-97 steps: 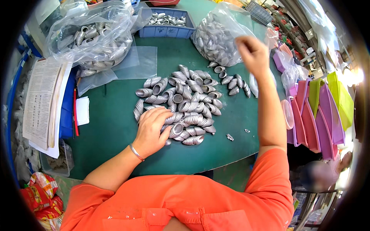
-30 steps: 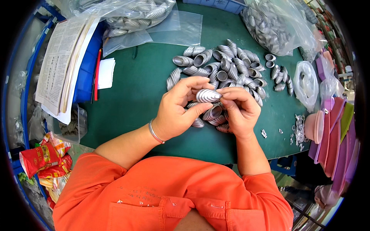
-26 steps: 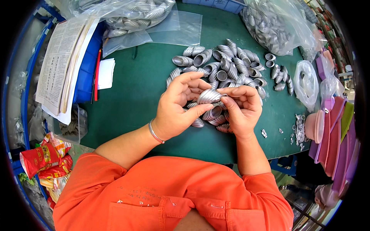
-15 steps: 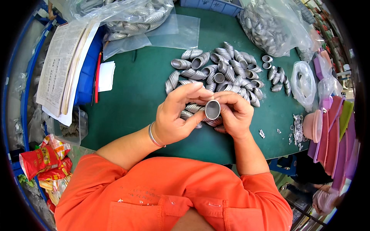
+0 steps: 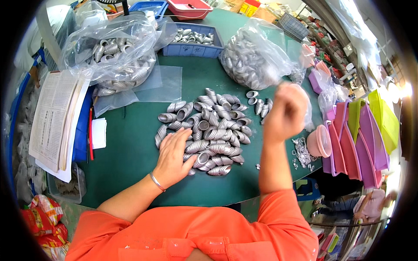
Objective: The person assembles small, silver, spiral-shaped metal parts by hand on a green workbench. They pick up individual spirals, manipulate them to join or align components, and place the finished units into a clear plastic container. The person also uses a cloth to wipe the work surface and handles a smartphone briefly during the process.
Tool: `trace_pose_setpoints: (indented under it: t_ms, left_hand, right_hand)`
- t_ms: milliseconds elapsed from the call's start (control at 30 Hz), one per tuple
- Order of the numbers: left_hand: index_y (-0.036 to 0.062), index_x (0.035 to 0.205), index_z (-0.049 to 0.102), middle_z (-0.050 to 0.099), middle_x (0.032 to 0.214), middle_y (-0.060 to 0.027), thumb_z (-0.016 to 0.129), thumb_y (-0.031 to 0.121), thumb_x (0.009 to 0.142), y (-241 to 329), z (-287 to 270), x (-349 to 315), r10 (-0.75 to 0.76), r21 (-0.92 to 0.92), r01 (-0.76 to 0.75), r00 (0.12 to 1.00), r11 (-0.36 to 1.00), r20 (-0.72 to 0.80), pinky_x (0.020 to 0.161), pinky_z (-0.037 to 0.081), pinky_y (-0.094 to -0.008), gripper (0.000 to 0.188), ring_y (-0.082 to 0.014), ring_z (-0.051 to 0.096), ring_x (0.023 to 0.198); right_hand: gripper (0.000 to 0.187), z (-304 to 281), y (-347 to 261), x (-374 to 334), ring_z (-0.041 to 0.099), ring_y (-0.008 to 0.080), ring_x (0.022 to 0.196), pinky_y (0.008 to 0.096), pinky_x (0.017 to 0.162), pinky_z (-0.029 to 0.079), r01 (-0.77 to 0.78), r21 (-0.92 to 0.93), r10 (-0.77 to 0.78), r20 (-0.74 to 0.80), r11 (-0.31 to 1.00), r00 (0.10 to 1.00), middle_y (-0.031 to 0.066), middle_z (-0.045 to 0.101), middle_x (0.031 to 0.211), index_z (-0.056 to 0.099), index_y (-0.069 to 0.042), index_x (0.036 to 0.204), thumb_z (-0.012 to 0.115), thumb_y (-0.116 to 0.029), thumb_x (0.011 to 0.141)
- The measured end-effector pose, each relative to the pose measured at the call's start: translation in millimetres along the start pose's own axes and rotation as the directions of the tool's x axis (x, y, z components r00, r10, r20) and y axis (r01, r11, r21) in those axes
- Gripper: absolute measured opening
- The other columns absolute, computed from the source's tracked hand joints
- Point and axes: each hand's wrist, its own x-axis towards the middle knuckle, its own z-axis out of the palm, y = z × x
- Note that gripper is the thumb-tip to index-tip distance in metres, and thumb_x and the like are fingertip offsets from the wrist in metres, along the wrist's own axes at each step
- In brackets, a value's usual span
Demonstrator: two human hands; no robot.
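A heap of grey, spiral-ribbed metal tubes (image 5: 217,135) with slanted open ends lies mid-table. My left hand (image 5: 176,152) rests palm down at the heap's near left side, fingers stretched over several tubes; it is open and grips nothing. Off to the right, my right hand (image 5: 285,111) is raised and smeared by motion. Its fingers look curled, but whether they hold anything is hidden. It is close to a small separate group of tubes (image 5: 260,107) and partly covers a clear plastic bag (image 5: 307,111) behind it.
Clear bags of tubes stand at the back left (image 5: 126,65) and back right (image 5: 248,61), with a blue bin (image 5: 193,50) between. Papers (image 5: 58,122) lie left. Metal scraps (image 5: 301,152), a pink tub (image 5: 319,141) and stacked coloured trays (image 5: 355,143) line the right side.
Both hands held one tube upright together; now they are apart. My right hand has swung up and right, and my left lies on the heap. The view has shifted, showing more of the back.
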Motion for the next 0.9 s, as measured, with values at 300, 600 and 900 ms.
trace_pose_setpoints:
  t_ms: [300,600,900]
  left_hand:
    - [0.0015,0.126,0.046,0.052,0.125,-0.0183,0.068,0.017,0.076,-5,2,-2,0.030,0.012,-0.030,1.000,0.999,-0.002,0.105,0.028,-0.0478,0.057,-0.0345,0.044,0.125]
    - [0.0050,0.125,0.049,0.051,0.125,-0.0202,0.067,0.020,0.076,-2,4,-1,0.029,0.033,-0.030,0.999,0.999,0.021,0.105,0.027,-0.0484,0.054,-0.0363,0.043,0.125]
    - [0.0044,0.124,0.048,0.049,0.128,-0.0197,0.066,0.022,0.078,-16,23,-8,0.020,0.008,-0.020,1.000,1.000,-0.020,0.106,0.026,-0.0482,0.053,-0.0356,0.038,0.129]
  right_hand:
    - [0.011,1,99,47,0.063,0.0150,0.073,0.0264,0.065,0.049,-0.303,-0.037,0.296,0.358,0.952,0.886,0.0088,0.065,0.080,0.065,0.000,0.086,0.059,0.003,0.078]
    - [0.058,-35,134,-83,0.044,0.0382,0.123,0.0506,0.100,0.035,-0.117,-0.669,0.677,0.707,0.734,0.205,0.0187,0.046,0.135,0.049,-0.016,0.131,0.064,-0.043,0.082]
    - [0.045,-32,135,-118,0.056,0.0345,0.099,0.0410,0.087,0.044,-0.244,-0.509,0.553,0.645,0.826,0.527,0.0171,0.059,0.106,0.055,-0.002,0.111,0.071,-0.016,0.072]
